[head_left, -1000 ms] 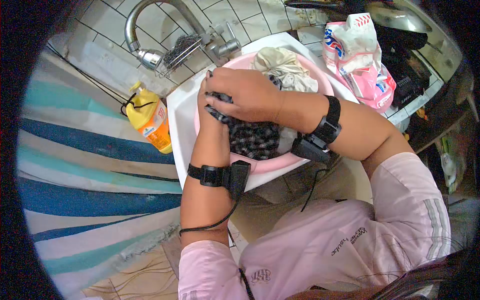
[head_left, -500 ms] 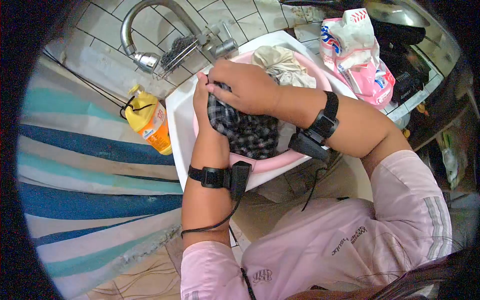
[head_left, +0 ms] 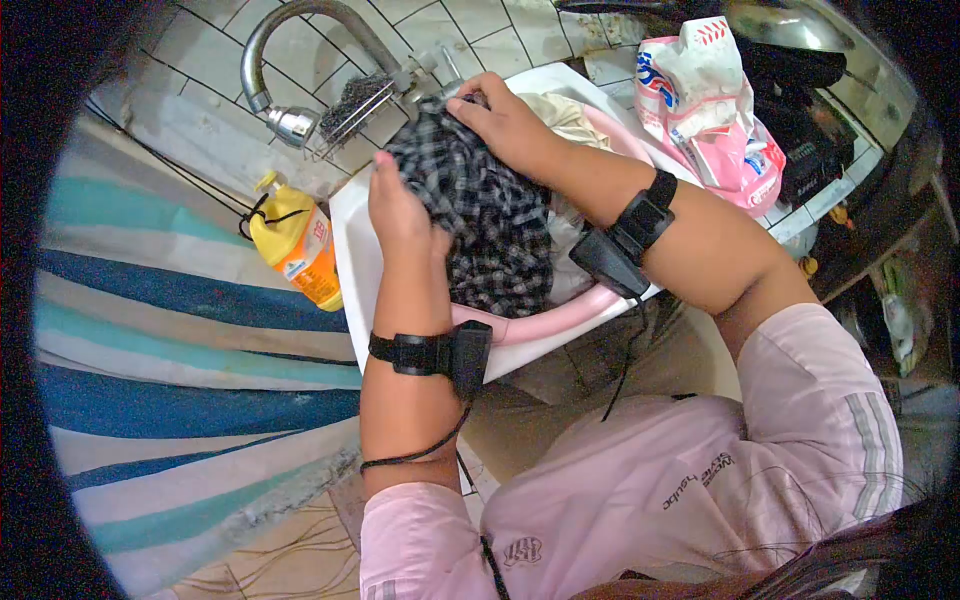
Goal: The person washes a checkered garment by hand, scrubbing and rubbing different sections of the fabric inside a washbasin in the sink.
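A black-and-white checkered cloth [head_left: 495, 235] is stretched between my hands, its lower part hanging into the pink basin [head_left: 560, 320]. My left hand [head_left: 402, 208] grips the cloth's left edge, the thumb up and the other fingers hidden behind the fabric. At the upper right edge, my right hand [head_left: 505, 122] has its fingers closed on the same cloth. A pale, cream-coloured cloth [head_left: 560, 115] lies in the basin beyond my right wrist, partly covered by it.
The basin sits in a white sink [head_left: 352, 225] under a curved metal faucet [head_left: 290, 120]. A wire rack [head_left: 355, 120] holds a dark scouring pad. A yellow bottle [head_left: 298, 245] stands left; a pink-and-white detergent bag [head_left: 715, 120] stands right. A striped curtain [head_left: 200, 310] hangs at left.
My hands were together over the bunched cloth; now they are apart. The right hand has moved up and right, and the checkered cloth is spread open between them.
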A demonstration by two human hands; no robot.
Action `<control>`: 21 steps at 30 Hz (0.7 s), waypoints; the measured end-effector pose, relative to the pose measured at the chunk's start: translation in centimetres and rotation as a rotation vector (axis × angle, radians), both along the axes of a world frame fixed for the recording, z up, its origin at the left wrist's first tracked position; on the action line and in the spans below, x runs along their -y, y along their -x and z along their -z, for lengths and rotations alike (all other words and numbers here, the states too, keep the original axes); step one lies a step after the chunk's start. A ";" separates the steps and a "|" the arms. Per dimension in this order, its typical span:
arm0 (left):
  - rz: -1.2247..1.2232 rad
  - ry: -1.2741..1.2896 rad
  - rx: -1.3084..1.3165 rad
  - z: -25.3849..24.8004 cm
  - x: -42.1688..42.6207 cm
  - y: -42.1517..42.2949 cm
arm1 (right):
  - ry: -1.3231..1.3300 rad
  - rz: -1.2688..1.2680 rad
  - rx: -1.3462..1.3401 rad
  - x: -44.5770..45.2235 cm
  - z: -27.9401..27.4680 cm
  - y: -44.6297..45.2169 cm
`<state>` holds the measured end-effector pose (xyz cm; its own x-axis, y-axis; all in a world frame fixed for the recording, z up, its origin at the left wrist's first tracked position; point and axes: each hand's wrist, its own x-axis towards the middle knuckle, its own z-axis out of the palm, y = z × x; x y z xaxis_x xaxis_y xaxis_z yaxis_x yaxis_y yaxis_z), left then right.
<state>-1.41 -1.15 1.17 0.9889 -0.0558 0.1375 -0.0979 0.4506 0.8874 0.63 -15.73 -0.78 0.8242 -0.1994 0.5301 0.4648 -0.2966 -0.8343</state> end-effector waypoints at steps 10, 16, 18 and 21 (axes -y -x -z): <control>-0.105 0.046 -0.076 1.1 -1.3 -2.2 | 0.331 -0.298 0.234 -1.4 -0.1 1.8; -0.027 0.143 -0.091 1.7 -1.8 -3.1 | 0.139 -0.143 0.053 -0.7 -0.1 1.1; -0.007 0.113 -0.099 1.3 -1.3 -2.6 | 0.078 -0.120 0.112 -0.4 0.3 0.2; 0.121 0.127 -0.166 -0.6 0.1 0.2 | -0.057 -0.112 0.102 0.3 -0.5 0.6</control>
